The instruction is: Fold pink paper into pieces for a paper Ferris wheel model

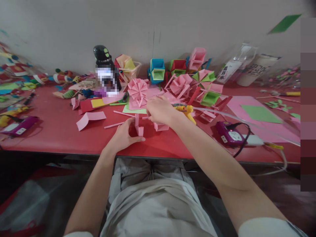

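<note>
My left hand (124,134) rests at the front of the red table, thumb and fingers curved around a folded pink paper piece (140,131) that stands on edge. To its right, my right hand (159,110) is bent downward with its fingers curled, and its fingertips are mostly hidden. A short pink strip shows just below those fingertips; whether they pinch it is unclear. Under the right wrist sits another folded pink piece (161,127). Beside that wrist lies a yellow glue gun (188,112). Thin pink paper sticks (114,125) lie behind my left hand.
Pink pleated paper wheels (137,92) and colored paper buckets (157,70) stand at the back near a black bottle (106,62). Purple power strips (229,134) with cables lie at both sides. A bent pink card (91,119) lies left; pink and green sheets (263,113) lie right.
</note>
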`<action>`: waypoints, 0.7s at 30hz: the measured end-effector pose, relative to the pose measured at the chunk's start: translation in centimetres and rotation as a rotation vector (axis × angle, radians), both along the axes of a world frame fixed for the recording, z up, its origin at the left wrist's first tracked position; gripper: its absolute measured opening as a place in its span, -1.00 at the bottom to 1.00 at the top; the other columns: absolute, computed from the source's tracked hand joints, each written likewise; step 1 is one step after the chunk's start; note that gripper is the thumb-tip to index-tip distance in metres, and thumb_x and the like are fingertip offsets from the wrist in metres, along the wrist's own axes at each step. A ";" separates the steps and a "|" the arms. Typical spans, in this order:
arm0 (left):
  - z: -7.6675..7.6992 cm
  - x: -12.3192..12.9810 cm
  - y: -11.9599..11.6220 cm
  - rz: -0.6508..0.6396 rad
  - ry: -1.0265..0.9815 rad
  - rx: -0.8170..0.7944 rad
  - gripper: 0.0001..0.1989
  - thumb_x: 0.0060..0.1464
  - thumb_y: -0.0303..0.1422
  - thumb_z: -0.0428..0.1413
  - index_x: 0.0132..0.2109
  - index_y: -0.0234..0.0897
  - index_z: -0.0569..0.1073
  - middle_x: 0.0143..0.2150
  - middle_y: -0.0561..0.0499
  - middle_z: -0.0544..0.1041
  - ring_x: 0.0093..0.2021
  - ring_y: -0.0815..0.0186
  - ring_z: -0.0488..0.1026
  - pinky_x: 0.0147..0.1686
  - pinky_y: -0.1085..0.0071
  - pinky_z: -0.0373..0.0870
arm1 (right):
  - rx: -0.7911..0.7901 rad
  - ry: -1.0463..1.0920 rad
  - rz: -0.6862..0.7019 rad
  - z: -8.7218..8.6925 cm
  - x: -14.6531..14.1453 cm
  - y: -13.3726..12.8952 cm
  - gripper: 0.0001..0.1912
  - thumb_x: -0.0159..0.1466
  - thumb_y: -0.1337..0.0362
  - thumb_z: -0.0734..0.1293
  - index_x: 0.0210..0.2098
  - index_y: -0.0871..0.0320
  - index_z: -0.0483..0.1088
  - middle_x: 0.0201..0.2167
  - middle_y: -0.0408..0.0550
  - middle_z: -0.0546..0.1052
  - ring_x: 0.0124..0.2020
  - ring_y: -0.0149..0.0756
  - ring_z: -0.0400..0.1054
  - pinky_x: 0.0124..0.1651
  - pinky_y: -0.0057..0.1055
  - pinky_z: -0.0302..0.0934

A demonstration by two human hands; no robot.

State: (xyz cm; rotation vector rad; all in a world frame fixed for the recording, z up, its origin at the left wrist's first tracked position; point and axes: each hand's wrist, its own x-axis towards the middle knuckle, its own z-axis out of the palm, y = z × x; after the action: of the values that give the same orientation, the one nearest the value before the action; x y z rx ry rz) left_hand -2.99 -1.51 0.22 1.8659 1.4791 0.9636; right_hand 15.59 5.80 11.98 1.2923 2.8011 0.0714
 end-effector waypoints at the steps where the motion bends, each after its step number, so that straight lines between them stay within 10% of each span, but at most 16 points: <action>1: 0.0 0.1 0.0 0.000 0.004 0.001 -0.11 -0.16 -0.08 0.43 0.27 -0.21 0.28 0.23 -0.20 0.43 0.19 -0.02 0.41 0.20 -0.01 0.33 | -0.007 0.010 0.013 0.0 0.1 0.0 -0.91 0.21 0.42 0.39 -0.31 0.20 0.57 -0.10 0.09 0.59 0.06 -0.02 0.39 0.18 -0.07 0.11; 21: 0.5 1.5 -0.4 -0.010 0.060 -0.006 -0.15 -0.15 -0.02 0.41 0.23 -0.20 0.31 0.23 -0.22 0.43 0.21 -0.08 0.39 0.20 -0.05 0.30 | -0.033 0.120 0.020 -0.4 0.6 0.1 -0.91 0.23 0.30 0.44 -0.30 0.16 0.61 -0.22 0.05 0.64 -0.05 -0.08 0.46 0.06 -0.18 0.19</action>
State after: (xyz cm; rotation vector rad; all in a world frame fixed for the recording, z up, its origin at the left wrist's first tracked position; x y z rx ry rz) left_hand -1.47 -1.91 0.76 1.9116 1.5047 0.9048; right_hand 16.20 5.91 11.59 1.3034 2.9017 -0.0529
